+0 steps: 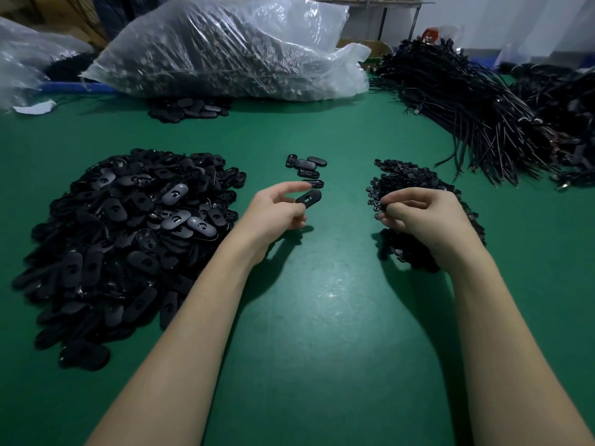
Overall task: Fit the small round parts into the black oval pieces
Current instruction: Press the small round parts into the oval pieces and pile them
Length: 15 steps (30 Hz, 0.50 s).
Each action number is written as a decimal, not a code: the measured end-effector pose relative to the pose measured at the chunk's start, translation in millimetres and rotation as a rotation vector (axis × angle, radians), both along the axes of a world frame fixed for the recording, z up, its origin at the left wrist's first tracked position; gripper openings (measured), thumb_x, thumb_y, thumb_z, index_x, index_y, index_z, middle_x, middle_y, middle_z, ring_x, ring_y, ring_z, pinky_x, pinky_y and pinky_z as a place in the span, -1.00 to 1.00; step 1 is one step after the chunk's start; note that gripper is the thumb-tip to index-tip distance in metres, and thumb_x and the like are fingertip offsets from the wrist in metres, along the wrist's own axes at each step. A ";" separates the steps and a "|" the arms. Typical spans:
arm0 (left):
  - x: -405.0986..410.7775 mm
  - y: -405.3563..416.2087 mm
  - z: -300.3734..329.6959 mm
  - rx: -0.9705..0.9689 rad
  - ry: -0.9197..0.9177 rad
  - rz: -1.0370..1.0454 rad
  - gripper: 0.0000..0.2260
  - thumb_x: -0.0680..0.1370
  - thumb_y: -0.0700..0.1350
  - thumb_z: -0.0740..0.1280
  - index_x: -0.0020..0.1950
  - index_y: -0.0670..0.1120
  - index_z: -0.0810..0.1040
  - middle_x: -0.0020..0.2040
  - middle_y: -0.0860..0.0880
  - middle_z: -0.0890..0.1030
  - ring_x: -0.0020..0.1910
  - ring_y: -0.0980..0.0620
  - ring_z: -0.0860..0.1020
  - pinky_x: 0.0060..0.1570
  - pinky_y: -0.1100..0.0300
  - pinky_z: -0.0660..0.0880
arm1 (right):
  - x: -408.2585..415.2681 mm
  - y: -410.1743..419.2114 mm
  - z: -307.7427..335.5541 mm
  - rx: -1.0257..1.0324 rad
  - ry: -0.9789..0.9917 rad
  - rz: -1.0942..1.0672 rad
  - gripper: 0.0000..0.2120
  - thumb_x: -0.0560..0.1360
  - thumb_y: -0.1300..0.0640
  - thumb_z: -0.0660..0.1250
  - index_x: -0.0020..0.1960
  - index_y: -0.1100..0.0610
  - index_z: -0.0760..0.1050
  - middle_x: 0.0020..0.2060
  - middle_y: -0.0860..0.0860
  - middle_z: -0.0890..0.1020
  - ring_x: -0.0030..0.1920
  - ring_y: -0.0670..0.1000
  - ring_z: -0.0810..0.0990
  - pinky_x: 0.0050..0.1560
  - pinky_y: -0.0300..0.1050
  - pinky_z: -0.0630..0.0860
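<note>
Oval piece [308, 198] sits pinched in my left hand [273, 214]. My right hand [418, 220] curls over the pile of round parts [409, 178], fingertips pinching into it.

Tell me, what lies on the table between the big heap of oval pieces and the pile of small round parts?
In the head view, the left hand holding one oval piece, and a small cluster of oval pieces behind it.

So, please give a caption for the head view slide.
Left hand holds one black oval piece; right hand picks at the pile of small round parts.
</note>
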<state>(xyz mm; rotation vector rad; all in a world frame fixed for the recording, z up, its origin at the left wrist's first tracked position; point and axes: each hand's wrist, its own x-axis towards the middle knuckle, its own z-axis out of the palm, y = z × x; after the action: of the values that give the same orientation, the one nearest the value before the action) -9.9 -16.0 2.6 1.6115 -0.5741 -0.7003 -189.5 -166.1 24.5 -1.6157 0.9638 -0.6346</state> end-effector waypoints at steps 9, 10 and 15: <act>-2.6 1.5 2.5 -0.058 0.051 -0.011 -0.76 0.57 -0.37 0.35 0.14 -0.09 0.58 -0.10 -0.15 0.70 -0.14 -0.01 0.68 -0.05 0.17 0.63 | 0.8 4.2 4.5 0.141 -0.098 0.064 -0.86 0.61 0.39 0.32 0.02 0.25 0.64 -0.08 0.19 0.69 -0.21 -0.03 0.75 -0.12 -0.30 0.66; -3.0 1.7 2.3 -0.055 0.049 -0.024 -0.72 0.58 -0.37 0.34 0.19 -0.06 0.58 -0.09 -0.15 0.70 -0.14 -0.02 0.69 -0.06 0.18 0.63 | 1.0 4.4 4.4 0.150 -0.093 0.075 -0.85 0.61 0.38 0.31 0.05 0.26 0.65 -0.07 0.19 0.69 -0.19 -0.03 0.75 -0.11 -0.30 0.66; -5.7 0.6 4.5 -0.076 0.096 -0.032 -0.84 0.60 -0.29 0.36 0.10 -0.06 0.57 -0.11 -0.15 0.74 -0.12 -0.06 0.72 -0.07 0.17 0.65 | 3.2 5.8 3.2 0.152 -0.067 0.113 -0.86 0.61 0.36 0.33 0.05 0.25 0.66 -0.12 0.13 0.64 -0.23 -0.02 0.74 -0.13 -0.26 0.67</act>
<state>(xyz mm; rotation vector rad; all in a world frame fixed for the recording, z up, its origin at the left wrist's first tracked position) -15.5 -15.4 7.1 1.4924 -0.5510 -0.7669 -186.3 -160.3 27.7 -1.4930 0.8450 -0.5224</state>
